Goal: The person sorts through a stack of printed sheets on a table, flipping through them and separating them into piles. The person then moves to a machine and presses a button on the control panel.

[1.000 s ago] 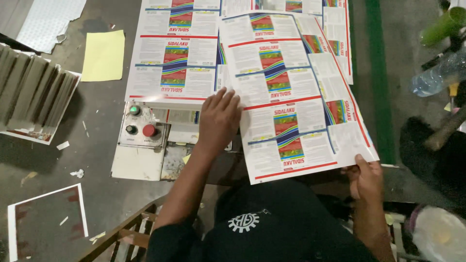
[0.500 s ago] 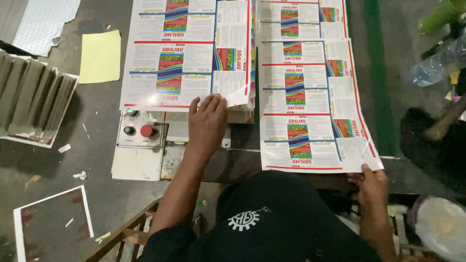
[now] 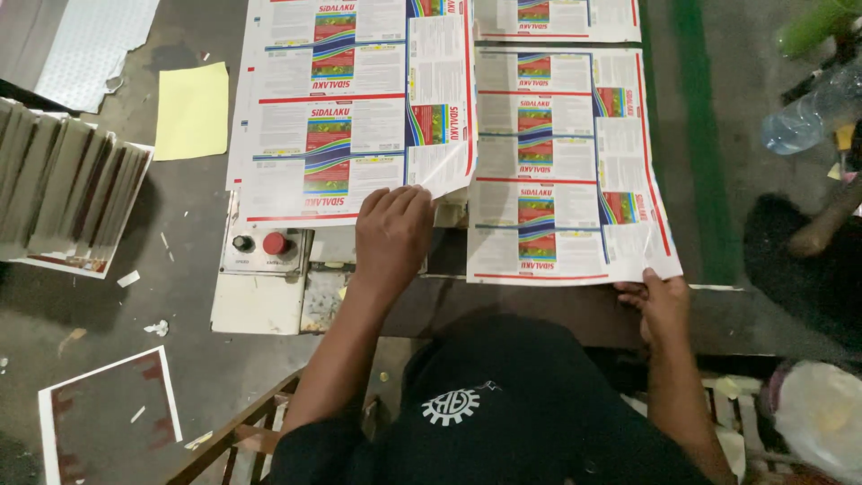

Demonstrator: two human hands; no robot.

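Note:
A large printed label sheet [image 3: 566, 162], white with red borders and coloured bands, lies flat on the right of the work surface. My right hand [image 3: 660, 305] pinches its near right corner. To its left rests a stack of the same printed sheets [image 3: 341, 117]. My left hand [image 3: 391, 238] lies palm down at the stack's near right corner, fingertips under the lifted edge of the top sheet.
A control box [image 3: 260, 247] with a red and a black button sits under the stack's near edge. A yellow paper [image 3: 191, 110] and a fanned pile of boards [image 3: 63, 184] lie left on the floor. A plastic bottle [image 3: 808, 112] is at the far right.
The sheet in my right hand went from lifted and slanted over the stack to lying flat beside it on the right. My left hand shifted a little along the stack's near edge.

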